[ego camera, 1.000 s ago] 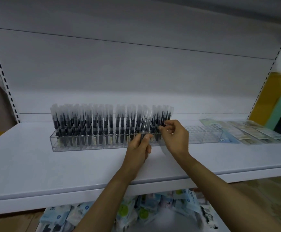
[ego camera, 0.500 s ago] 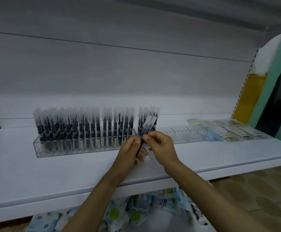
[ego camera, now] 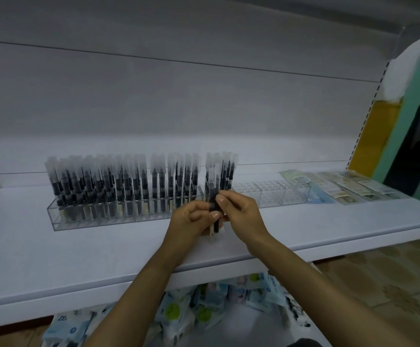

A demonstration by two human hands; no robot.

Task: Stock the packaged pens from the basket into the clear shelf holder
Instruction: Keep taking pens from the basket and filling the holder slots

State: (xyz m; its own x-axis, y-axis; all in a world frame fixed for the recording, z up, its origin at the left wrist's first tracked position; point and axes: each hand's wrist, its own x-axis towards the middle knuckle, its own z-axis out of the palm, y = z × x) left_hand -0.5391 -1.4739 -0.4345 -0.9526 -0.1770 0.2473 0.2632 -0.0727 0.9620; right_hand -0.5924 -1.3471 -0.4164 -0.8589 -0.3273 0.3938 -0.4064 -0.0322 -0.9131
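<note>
A long clear shelf holder [ego camera: 58, 221] stands on the white shelf [ego camera: 53, 259], its left and middle slots packed with several upright packaged black pens [ego camera: 128, 186]. Its right part [ego camera: 271, 196] shows bare slots. Just in front of the holder, my left hand [ego camera: 191, 221] and my right hand [ego camera: 241, 214] together hold a small upright bunch of packaged pens [ego camera: 214, 196]. My left fingers curl round the lower part, and my right thumb and fingers pinch it near the middle. The basket is out of view.
Flat packets [ego camera: 349, 189] lie on the shelf at the far right. Below the shelf, several blue and green packets [ego camera: 204, 309] are heaped. A perforated upright [ego camera: 369, 108] and a green wall [ego camera: 414, 108] bound the right side.
Both hands have drawn back slightly from the holder's row, now holding the bunch of pens upright in front of it. The view has shifted to the right.
</note>
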